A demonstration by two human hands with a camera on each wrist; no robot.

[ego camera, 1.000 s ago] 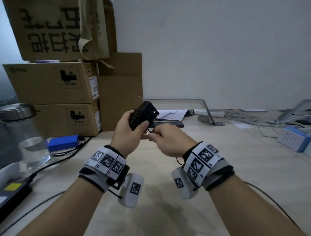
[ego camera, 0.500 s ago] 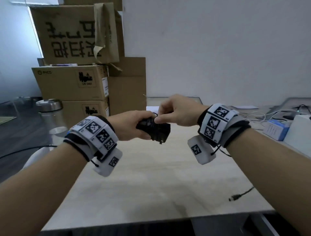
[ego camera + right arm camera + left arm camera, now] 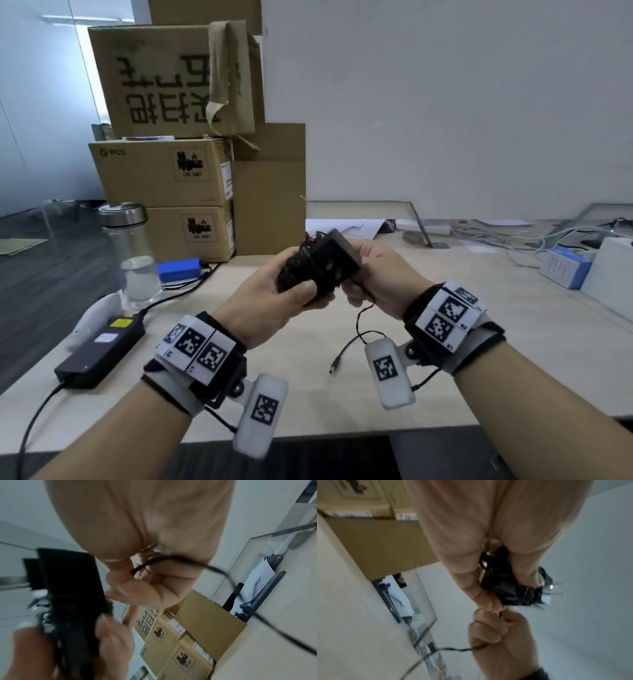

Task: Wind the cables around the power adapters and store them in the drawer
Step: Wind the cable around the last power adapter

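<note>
Small black boxy power adapter is held up over the pale wood table, mid-chest, w/ thin black cable already coiled round most of its body. Only a short tail is left, barrel plug dangling just above the table. Step in hand looks like the last wraps; next probably calls for feeding the tail round & tucking the plug, then finding the drawer, which isn't in view. Left hand clenches the adapter, thumb over the coils. Right hand pinches the cable near the adapter, other fingers curled. Both wrists raised, palms facing in.
</note>
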